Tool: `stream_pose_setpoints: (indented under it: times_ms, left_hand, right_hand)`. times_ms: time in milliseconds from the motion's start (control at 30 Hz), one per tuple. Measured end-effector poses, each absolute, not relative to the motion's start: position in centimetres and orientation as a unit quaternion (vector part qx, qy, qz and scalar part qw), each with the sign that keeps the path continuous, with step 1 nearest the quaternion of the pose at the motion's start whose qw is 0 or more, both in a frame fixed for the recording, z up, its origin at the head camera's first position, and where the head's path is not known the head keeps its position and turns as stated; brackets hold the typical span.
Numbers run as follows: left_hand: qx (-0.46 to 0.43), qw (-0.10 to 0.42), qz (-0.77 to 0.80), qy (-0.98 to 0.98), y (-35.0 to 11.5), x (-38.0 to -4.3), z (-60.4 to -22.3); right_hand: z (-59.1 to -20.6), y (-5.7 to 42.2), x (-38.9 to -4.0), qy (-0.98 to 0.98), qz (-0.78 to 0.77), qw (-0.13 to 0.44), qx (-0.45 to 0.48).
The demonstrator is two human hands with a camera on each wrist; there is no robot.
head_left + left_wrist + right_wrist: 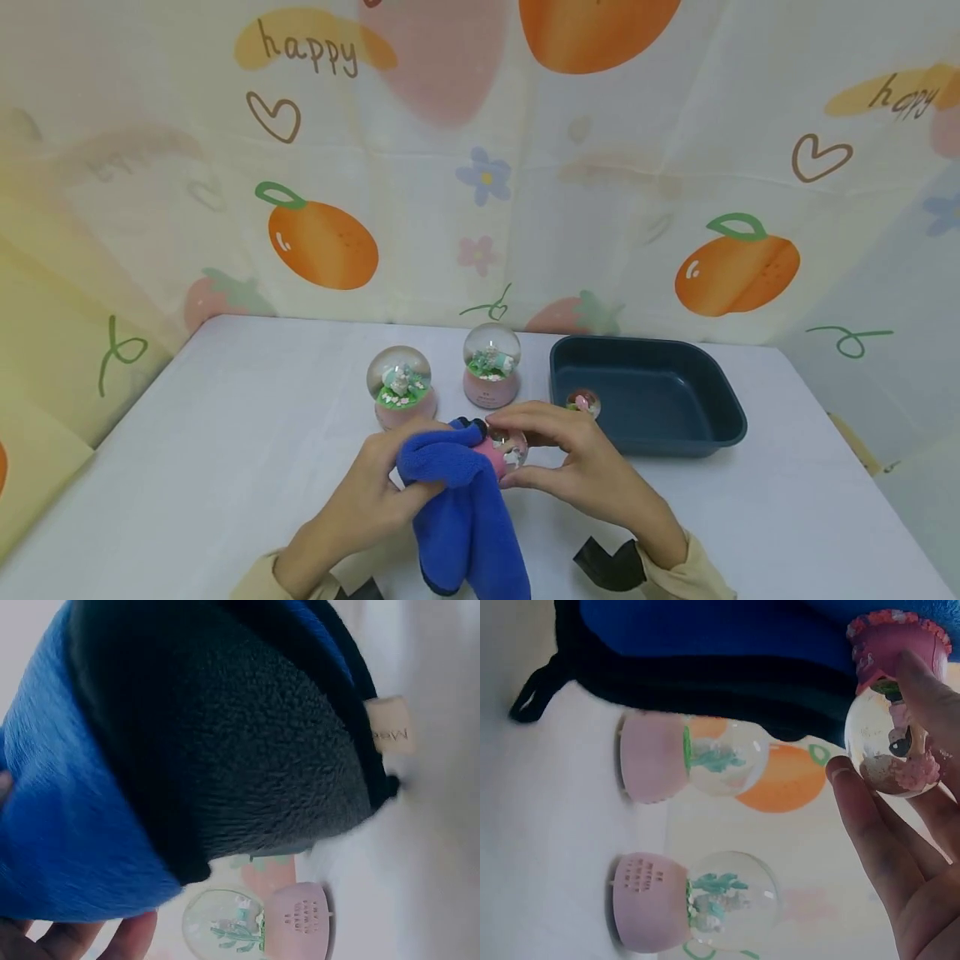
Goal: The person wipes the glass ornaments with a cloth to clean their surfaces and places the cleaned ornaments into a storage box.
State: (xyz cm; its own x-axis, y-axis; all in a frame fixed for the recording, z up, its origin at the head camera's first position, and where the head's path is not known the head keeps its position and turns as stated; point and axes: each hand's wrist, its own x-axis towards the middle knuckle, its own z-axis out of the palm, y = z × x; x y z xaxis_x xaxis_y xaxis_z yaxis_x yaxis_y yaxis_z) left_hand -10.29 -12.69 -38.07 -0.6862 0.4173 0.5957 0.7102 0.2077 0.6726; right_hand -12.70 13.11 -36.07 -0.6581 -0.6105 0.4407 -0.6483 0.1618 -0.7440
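Observation:
My left hand (378, 487) grips a blue plush cloth (468, 508), whose dark grey reverse, black edging and cream tag show in the left wrist view. Between the thumb and fingers of my right hand (592, 458) is a small snow globe (892, 742) with a pink base and a pink and dark figure inside. Its base touches the cloth; its clear ball points toward my right palm. Behind my hands two larger snow globes stand upright on the table, the left one (400, 387) nearer to me than the other (491, 365). Both have pale pink bases.
A dark blue-green tray (675, 446) stands at the back right of the white table (225, 467). At its left end lies another small globe (583, 402), partly visible above my right hand. A fruit-printed cloth (600, 208) hangs behind the table.

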Motion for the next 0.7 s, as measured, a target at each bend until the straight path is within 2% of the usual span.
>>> stream_pose_setpoints:
  times_ms: [300, 433, 700]
  left_hand:
    - [-0.367, 0.130, -0.513, -0.765, -13.07, -10.38, -38.12]
    - [-0.364, 0.111, -0.499, -0.779, -13.02, -10.26, -38.00]
    - [-0.334, 0.112, -0.470, -0.809, -12.45, -9.75, -37.72]
  right_hand:
    - [-36.03, 13.40, -12.86, -0.751, 0.522, -0.016, 0.404]
    - [-36.18, 13.23, -12.81, -0.751, 0.524, -0.001, 0.402]
    - [-36.23, 12.85, -12.53, -0.771, 0.502, 0.031, 0.391]
